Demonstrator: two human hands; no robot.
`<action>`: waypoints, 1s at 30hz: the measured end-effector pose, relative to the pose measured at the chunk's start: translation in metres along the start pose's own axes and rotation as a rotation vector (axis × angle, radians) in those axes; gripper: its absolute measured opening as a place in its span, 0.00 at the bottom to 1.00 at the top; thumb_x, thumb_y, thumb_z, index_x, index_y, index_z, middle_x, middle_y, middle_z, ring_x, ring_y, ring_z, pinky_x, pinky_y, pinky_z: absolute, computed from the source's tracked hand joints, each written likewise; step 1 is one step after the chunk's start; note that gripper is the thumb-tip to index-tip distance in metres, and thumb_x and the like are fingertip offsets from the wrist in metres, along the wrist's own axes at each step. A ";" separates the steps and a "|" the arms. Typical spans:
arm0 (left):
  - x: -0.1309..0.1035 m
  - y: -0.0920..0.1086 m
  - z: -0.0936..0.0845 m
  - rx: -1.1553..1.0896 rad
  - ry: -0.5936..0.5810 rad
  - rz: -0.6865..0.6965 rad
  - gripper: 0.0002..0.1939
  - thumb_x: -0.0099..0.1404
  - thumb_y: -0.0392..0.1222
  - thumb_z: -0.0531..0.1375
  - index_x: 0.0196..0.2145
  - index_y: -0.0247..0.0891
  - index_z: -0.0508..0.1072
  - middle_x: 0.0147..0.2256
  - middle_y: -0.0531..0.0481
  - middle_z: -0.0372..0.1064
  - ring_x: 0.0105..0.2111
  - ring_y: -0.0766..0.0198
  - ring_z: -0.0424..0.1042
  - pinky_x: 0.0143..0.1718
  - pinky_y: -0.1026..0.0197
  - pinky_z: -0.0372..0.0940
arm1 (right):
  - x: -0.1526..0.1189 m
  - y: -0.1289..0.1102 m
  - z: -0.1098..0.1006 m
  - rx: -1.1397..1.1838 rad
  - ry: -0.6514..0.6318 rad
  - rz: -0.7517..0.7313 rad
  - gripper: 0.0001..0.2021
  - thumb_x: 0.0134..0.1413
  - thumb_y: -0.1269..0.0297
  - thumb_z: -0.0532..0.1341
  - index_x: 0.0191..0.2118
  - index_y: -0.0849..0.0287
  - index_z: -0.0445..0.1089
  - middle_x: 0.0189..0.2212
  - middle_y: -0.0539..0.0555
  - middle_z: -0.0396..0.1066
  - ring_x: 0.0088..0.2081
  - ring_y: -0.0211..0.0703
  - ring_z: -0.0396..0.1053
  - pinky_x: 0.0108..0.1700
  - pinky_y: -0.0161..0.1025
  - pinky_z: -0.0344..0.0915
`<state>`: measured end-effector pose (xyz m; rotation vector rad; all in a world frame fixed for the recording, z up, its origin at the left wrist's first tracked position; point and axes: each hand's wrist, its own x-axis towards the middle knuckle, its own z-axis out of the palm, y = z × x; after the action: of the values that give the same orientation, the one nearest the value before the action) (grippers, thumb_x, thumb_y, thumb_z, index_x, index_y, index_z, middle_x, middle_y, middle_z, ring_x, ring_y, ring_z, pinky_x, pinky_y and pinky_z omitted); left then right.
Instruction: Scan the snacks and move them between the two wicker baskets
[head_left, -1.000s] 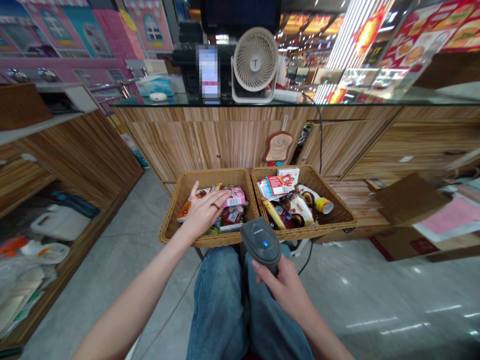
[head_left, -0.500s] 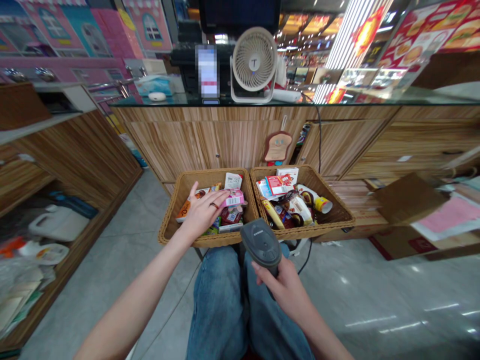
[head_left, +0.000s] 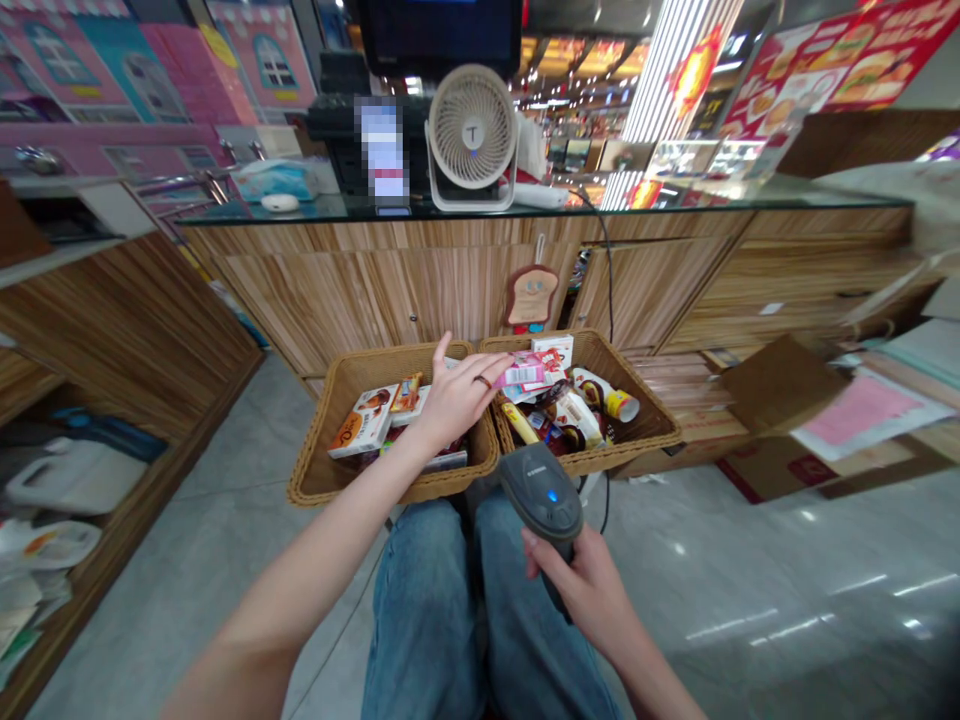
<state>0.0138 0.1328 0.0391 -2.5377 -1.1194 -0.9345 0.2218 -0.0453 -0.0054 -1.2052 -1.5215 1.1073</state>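
My left hand (head_left: 463,398), with a ring on one finger, holds a small pink box (head_left: 519,370) over the inner edge of the right wicker basket (head_left: 660,432). My right hand (head_left: 583,580) is wrapped round the handle of a dark grey barcode scanner (head_left: 541,492), which shows a blue light and sits just in front of the baskets. The left wicker basket (head_left: 309,462) holds several snack packs, among them an orange and white box (head_left: 365,422). In the right basket lie several more packs and a yellow-capped tube (head_left: 621,405).
Behind the baskets stands a wooden counter (head_left: 337,290) with a fan (head_left: 472,130), a monitor (head_left: 442,35) and a blurred phone screen on top. Open cardboard boxes (head_left: 780,400) lie at the right. A shelf with jugs (head_left: 79,475) is at the left.
My left hand has moved right, carrying the pink box from above the left basket to the right basket. A blue light now shows on the scanner. The view has shifted slightly.
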 end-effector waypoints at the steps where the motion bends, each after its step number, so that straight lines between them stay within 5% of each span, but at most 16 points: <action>1: 0.013 0.003 0.007 -0.017 0.006 0.008 0.24 0.78 0.41 0.54 0.69 0.51 0.63 0.62 0.47 0.73 0.60 0.57 0.73 0.74 0.31 0.26 | 0.000 0.000 -0.001 0.001 0.009 0.003 0.25 0.65 0.39 0.62 0.27 0.55 0.68 0.23 0.54 0.73 0.25 0.45 0.72 0.28 0.35 0.71; 6: 0.069 0.014 0.048 -0.086 -0.074 -0.100 0.26 0.78 0.43 0.55 0.71 0.48 0.61 0.61 0.44 0.74 0.60 0.55 0.73 0.74 0.32 0.24 | 0.001 -0.001 -0.005 0.002 0.039 -0.001 0.25 0.65 0.40 0.62 0.26 0.55 0.68 0.22 0.53 0.72 0.25 0.45 0.72 0.27 0.36 0.71; 10: 0.084 0.014 0.066 -0.132 -0.157 -0.283 0.27 0.77 0.48 0.56 0.70 0.43 0.61 0.64 0.36 0.69 0.65 0.47 0.67 0.72 0.27 0.30 | 0.000 0.000 -0.007 -0.007 0.046 -0.007 0.25 0.66 0.40 0.62 0.26 0.55 0.68 0.22 0.53 0.72 0.24 0.44 0.72 0.28 0.36 0.70; 17: 0.039 -0.012 0.042 -0.056 -0.175 -0.347 0.27 0.76 0.49 0.55 0.69 0.42 0.62 0.68 0.36 0.64 0.68 0.46 0.62 0.72 0.28 0.37 | -0.001 0.005 -0.008 -0.039 0.030 -0.010 0.26 0.67 0.40 0.61 0.26 0.55 0.69 0.22 0.54 0.74 0.25 0.46 0.73 0.29 0.37 0.69; 25: -0.027 -0.076 -0.007 0.129 -0.202 -0.608 0.28 0.72 0.46 0.57 0.68 0.44 0.64 0.68 0.36 0.63 0.68 0.42 0.60 0.69 0.25 0.45 | 0.000 0.007 -0.006 -0.036 0.002 -0.015 0.26 0.67 0.39 0.61 0.27 0.56 0.69 0.22 0.54 0.75 0.26 0.46 0.74 0.30 0.38 0.69; 30: -0.050 -0.095 -0.009 0.203 -0.323 -0.658 0.30 0.71 0.45 0.58 0.69 0.44 0.63 0.69 0.35 0.62 0.69 0.39 0.58 0.68 0.23 0.47 | 0.002 0.006 0.000 -0.026 -0.006 -0.023 0.26 0.67 0.39 0.61 0.27 0.56 0.69 0.22 0.54 0.74 0.25 0.46 0.73 0.30 0.38 0.69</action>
<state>-0.0846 0.1645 0.0093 -2.2219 -2.1006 -0.4814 0.2226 -0.0422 -0.0107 -1.2000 -1.5549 1.0793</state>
